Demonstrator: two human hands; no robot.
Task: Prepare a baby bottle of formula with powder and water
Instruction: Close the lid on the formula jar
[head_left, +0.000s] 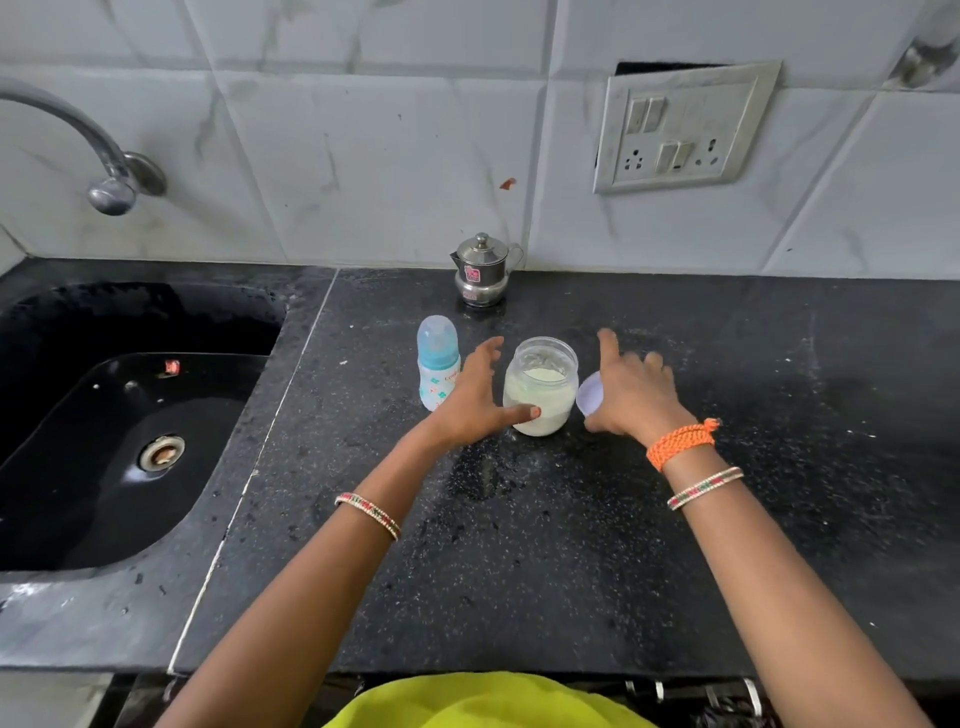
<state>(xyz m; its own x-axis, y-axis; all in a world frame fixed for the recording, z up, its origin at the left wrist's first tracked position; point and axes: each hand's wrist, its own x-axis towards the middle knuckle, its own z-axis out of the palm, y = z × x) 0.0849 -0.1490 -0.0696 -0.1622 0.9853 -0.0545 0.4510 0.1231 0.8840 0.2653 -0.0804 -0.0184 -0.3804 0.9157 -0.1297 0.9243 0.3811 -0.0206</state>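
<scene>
A clear jar (540, 387) with white formula powder stands open on the black counter (519, 545). My left hand (475, 397) is spread beside its left wall, thumb touching the jar's lower front. My right hand (631, 392) is just right of the jar and holds its pale lilac lid (591, 394) under the palm, close to the counter. A small baby bottle (438, 364) with a blue collar and clear cap stands upright left of my left hand. A small lidded steel pot (480, 270) sits at the back by the wall.
A black sink (119, 415) lies to the left with a steel tap (104, 171) above it. A switch and socket plate (680, 130) hangs on the tiled wall. The counter is speckled and wet in spots.
</scene>
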